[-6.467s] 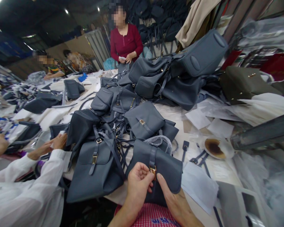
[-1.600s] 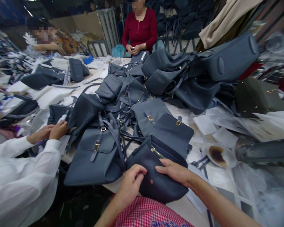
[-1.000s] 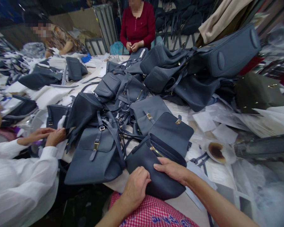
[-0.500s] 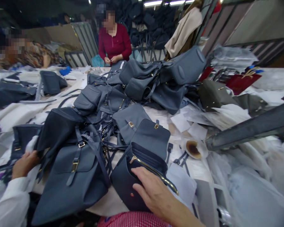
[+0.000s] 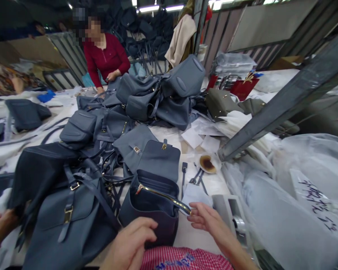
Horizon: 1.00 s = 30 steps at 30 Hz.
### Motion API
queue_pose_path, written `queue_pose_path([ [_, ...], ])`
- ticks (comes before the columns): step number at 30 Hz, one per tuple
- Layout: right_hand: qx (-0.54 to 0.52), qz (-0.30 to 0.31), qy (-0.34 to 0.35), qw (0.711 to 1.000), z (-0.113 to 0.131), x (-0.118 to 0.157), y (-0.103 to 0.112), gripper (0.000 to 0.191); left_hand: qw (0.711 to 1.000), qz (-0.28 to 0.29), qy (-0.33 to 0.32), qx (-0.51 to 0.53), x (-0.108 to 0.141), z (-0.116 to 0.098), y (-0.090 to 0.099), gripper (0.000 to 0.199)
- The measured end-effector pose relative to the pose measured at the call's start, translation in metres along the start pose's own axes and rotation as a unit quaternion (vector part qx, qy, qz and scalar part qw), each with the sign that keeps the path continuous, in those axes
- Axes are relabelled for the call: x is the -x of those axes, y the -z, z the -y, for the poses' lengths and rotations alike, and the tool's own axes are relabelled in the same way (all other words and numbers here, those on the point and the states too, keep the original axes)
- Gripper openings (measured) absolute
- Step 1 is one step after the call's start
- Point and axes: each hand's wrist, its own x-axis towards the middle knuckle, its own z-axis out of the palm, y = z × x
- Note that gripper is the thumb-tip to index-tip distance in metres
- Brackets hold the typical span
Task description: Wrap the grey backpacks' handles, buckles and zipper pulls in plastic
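A dark blue-grey backpack (image 5: 154, 232) stands before me with its flap (image 5: 159, 159) folded back and its gold zipper (image 5: 163, 195) undone, so the dark inside shows. My left hand (image 5: 135, 238) is at the bag's near left side, fingers slightly bent and apart; whether it touches the leather is unclear. Beside the zipper's right end, my right hand (image 5: 205, 221) has its fingers stretched out and holds nothing visible. A buckled backpack (image 5: 64, 217) of the same colour lies to the left of my left hand.
Several matching bags (image 5: 152, 97) are heaped further back. A dish of brown liquid (image 5: 210, 164), loose straps (image 5: 198, 176) and white paper (image 5: 197, 193) lie to the right. A metal post (image 5: 281, 97) slants over plastic-wrapped goods (image 5: 284, 210). Another person's hand (image 5: 1, 227) is at far left; a person in red (image 5: 105, 60) stands opposite.
My view has swung right. My right hand has moved from inside the bag's mouth to the zipper's right end. My left hand has come into view, and the bag's mouth gapes wider.
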Motion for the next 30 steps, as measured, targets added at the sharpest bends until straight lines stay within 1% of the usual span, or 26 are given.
queue_pose_path([
  [2, -0.063, 0.036, -0.016, 0.997, -0.005, 0.007, -0.008, 0.058, 0.999, 0.036, -0.030, -0.005, -0.032, -0.008, -0.014, 0.034],
  [5, -0.095, 0.060, 0.010, 0.994, -0.006, 0.014, -0.013, 0.049, 0.993, 0.100, -0.030, -0.052, -0.068, -0.008, -0.042, 0.036],
  [7, -0.091, 0.057, 0.031, 0.994, -0.007, 0.017, -0.012, 0.046, 0.982, 0.148, -0.026, -0.112, -0.083, -0.003, -0.059, 0.033],
  [9, -0.087, 0.056, 0.045, 0.994, -0.008, 0.018, -0.011, 0.044, 0.968, 0.193, -0.021, -0.160, -0.091, 0.002, -0.071, 0.024],
  [11, -0.087, 0.059, 0.054, 0.993, -0.009, 0.019, -0.012, 0.042, 0.960, 0.220, -0.017, -0.173, -0.094, 0.007, -0.077, 0.016],
  [12, -0.088, 0.058, 0.057, 0.993, -0.010, 0.020, -0.013, 0.042, 0.960, 0.223, -0.015, -0.166, -0.094, 0.008, -0.078, 0.015],
  [15, -0.085, 0.054, 0.065, 0.993, -0.010, 0.021, -0.018, 0.040, 0.973, 0.203, 0.001, -0.112, -0.091, 0.011, -0.078, 0.018],
  [19, -0.065, 0.064, 0.110, 0.990, -0.005, 0.023, -0.023, 0.033, 0.983, 0.178, 0.030, -0.038, -0.085, 0.013, -0.074, 0.020],
  [23, 0.012, 0.095, 0.157, 0.983, 0.004, 0.025, -0.021, 0.025, 0.983, 0.184, 0.016, -0.009, -0.081, 0.014, -0.070, 0.015],
  [27, 0.121, 0.121, 0.184, 0.968, 0.012, 0.027, -0.016, 0.013, 0.981, 0.187, -0.007, -0.039, -0.077, 0.013, -0.068, 0.015],
  [30, 0.194, 0.123, 0.210, 0.950, 0.014, 0.029, -0.015, 0.014, 0.980, 0.190, -0.023, -0.055, -0.073, 0.013, -0.068, 0.017],
])
